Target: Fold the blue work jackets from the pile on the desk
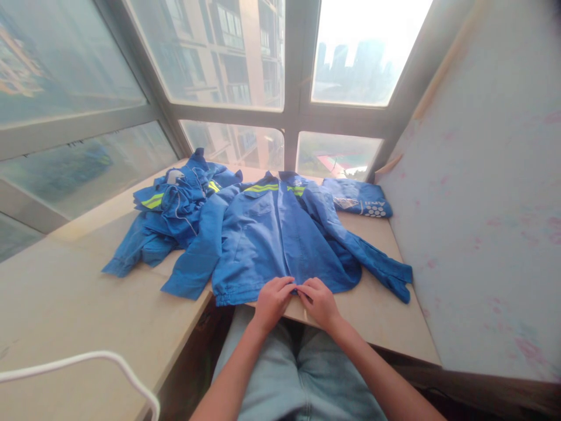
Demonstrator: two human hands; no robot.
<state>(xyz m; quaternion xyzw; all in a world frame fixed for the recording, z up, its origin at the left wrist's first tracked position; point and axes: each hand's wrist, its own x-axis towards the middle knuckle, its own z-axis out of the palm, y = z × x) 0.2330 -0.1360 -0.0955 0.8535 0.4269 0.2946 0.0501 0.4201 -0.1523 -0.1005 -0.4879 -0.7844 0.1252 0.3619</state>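
Observation:
A blue jacket (258, 240) with yellow-green stripes lies spread on the wooden table, front up, collar toward the window and sleeves out to both sides. At the middle of its bottom hem, my left hand (275, 298) pinches the front edge. My right hand (319, 299) is closed on the hem just beside it, the fingertips of both hands nearly touching. Whatever small part sits between the fingertips is hidden.
A crumpled blue garment (175, 216) with a white cord lies left of the jacket. Folded blue fabric with white print (362, 197) is at the back right. The table (79, 280) meets windows behind and a patterned panel (482, 234) at right. A white cable (100, 355) crosses the lower left.

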